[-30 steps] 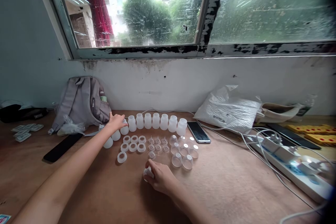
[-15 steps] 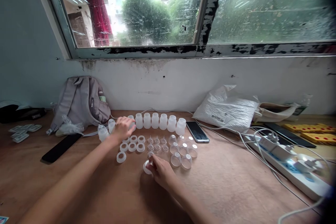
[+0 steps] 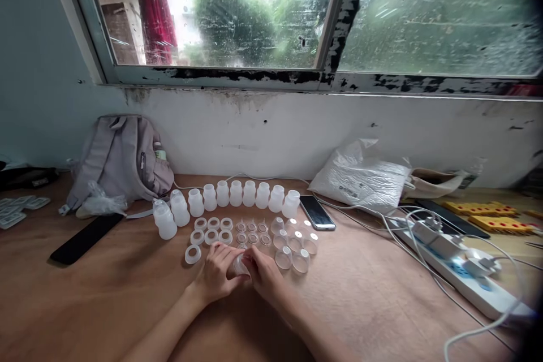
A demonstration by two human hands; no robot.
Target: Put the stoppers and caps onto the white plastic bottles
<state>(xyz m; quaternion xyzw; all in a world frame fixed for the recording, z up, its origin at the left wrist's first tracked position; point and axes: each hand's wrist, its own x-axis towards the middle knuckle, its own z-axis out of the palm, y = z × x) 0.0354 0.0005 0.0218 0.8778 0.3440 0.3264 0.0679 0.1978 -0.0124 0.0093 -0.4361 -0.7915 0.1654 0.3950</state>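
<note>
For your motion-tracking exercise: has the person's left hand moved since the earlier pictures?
Yes. The left hand came away from the row of bottles, toward the person, meeting the right hand.

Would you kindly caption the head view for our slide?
Both hands, left hand and right hand, hold a small translucent bottle before rows of parts.

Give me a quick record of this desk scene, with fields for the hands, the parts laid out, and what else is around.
left hand: on a small translucent bottle part, shared with the right
right hand: on the same part, fingers curled
bottles: white, upright, in a curved row near the wall
rings: laid flat in front of the bottles
clear caps: clustered right of the rings
phone: face up, right of the bottles
backpack: grey, against the wall
power strip: far right, plugs in
</note>
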